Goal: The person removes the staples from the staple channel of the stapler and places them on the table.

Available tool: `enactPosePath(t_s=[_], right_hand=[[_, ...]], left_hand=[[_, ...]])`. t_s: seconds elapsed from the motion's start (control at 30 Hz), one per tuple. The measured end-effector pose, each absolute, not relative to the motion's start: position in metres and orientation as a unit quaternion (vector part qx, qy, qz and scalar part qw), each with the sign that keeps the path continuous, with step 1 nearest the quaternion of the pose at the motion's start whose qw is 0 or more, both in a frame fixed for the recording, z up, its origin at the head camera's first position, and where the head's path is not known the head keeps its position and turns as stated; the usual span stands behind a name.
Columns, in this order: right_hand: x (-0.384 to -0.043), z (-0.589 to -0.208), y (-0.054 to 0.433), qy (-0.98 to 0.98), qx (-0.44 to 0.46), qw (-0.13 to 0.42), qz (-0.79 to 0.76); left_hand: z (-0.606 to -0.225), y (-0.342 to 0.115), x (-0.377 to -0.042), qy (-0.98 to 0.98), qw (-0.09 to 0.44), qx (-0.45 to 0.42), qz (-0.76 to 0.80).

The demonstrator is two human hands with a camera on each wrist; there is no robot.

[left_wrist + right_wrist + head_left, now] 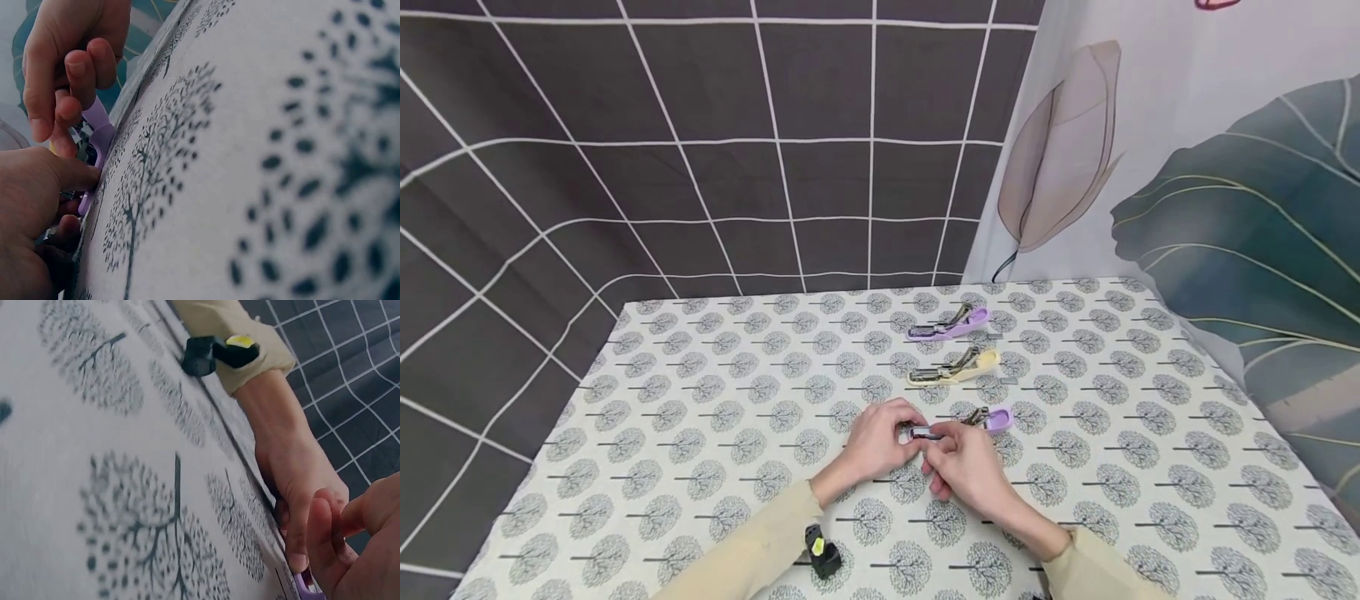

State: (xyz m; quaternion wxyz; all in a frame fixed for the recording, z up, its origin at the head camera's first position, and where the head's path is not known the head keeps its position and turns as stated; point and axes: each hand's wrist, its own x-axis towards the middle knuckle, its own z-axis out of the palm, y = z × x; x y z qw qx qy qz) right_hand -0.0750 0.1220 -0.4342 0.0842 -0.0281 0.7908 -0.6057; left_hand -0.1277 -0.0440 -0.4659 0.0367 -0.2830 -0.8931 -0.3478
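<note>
The nearest purple stapler [1000, 421] lies opened out on the cloth, its metal parts facing up. My left hand [880, 437] grips its front end from the left, thumb along the purple base [84, 203] in the left wrist view. Over the stapler's magazine, my right hand [966, 462] brings thumb and forefinger together on a small grey staple strip [922, 432], mostly hidden by the fingers. The other fingers of that hand curl loosely below. The right wrist view shows the left hand [300, 481] beyond the right fingers [322, 534].
Farther back lie an opened yellow stapler [988, 362] and another opened purple stapler [977, 318]. Small grey staple strips [1009, 381] lie beside them. A tree-patterned cloth [715, 450] covers the table, with a dark checked curtain [820, 183] behind.
</note>
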Motion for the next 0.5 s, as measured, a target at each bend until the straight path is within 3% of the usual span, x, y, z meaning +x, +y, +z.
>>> enactPosePath(t_s=[0.3,0.5], right_hand=[[-0.0744,-0.4375,0.1227,0.757,-0.004,0.105,-0.645],[-0.0753,-0.4411,0.1198,0.776,0.005,0.069,-0.627]], left_hand=[[-0.4654,-0.0441,-0.1280,-0.891,0.043,-0.289,-0.348],[-0.4649,-0.0424,-0.1282,-0.887,0.049,-0.296,-0.351]])
